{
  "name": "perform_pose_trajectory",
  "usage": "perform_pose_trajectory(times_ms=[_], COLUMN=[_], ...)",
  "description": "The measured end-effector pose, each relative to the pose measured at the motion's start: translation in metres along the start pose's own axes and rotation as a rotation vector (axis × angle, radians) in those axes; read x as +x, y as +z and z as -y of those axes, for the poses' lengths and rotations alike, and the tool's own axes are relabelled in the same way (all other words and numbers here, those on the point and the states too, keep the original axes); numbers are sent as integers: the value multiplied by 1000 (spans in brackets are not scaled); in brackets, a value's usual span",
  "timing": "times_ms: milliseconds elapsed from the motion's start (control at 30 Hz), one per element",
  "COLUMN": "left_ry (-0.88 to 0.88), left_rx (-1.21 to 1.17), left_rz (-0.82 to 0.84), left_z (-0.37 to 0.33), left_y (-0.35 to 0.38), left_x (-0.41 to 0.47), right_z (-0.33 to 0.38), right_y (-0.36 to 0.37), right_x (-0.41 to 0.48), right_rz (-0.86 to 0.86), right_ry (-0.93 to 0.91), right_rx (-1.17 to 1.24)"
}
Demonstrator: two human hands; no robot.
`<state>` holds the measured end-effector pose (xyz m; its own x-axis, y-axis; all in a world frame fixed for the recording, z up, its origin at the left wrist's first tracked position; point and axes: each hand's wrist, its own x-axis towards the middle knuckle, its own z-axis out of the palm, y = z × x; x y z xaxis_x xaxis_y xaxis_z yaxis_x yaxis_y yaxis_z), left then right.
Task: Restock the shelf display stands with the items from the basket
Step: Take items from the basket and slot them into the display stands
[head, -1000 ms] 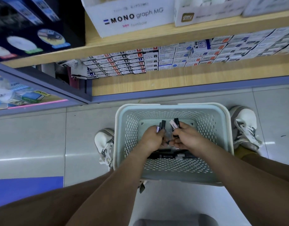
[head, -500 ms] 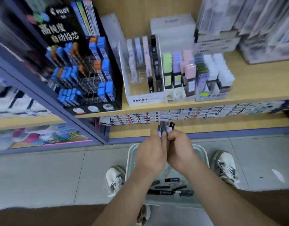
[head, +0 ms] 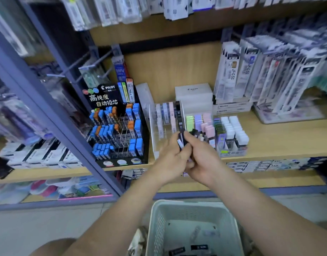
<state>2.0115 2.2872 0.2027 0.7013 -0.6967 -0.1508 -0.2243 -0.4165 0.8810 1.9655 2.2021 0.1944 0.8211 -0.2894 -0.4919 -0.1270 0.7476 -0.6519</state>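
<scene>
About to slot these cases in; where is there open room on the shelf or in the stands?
Open slots: middle columns of the black stand and most of the clear stand. Bare shelf lies right of the white-capped cases. The pastel trays are packed.

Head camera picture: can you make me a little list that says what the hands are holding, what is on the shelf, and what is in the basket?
left hand: closed on small dark lead cases, raised in front of the shelf
right hand: closed on the same lead cases, touching the left hand
black Pilot stand: blue and orange cases, many slots empty
clear stand: pastel cases, partly empty
basket: on the floor below the hands, a few dark cases left inside
wooden shelf: holds the stands
</scene>
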Motion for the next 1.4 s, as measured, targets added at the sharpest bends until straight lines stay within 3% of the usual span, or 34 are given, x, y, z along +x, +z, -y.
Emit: perform_pose_trajectory(times_ms=[167,233,333,467,567,833,967,1067,1133,1233,1400], left_ry=[-12,12,54,69,71,104,62,68,100,110,76], left_rx=[-315,-493,-476,-491,-514,-469,-540,-571,-463,-101,333], left_rz=[209,148,36,-92,-101,-101,-88,-178,-281,-381,-292], left_z=[-17,-20,-20,-18,-20,-23,-22,-23,-18,-4,26], left_y=[-48,-62,-71,-77,-81,-77,-74,-72,-75,-79,-58], left_x=[13,24,36,43,45,43,43,43,48,57,71], right_z=[46,58,65,79,90,86,88,87,88,94,102], right_y=[0,1,2,-4,-11,-10,-10,-12,-14,-23,-33], right_x=[-9,-7,-3,1,5,15,15,15,15,18,18], right_rz=[52,71,98,205,233,131,122,114,107,68,43], right_ry=[-50,-74,-97,-32,-15,-42,-101,-94,-57,-8,2], right_rx=[-408,-548,-680,-623,-548,-377,-459,-613,-694,-654,-545])
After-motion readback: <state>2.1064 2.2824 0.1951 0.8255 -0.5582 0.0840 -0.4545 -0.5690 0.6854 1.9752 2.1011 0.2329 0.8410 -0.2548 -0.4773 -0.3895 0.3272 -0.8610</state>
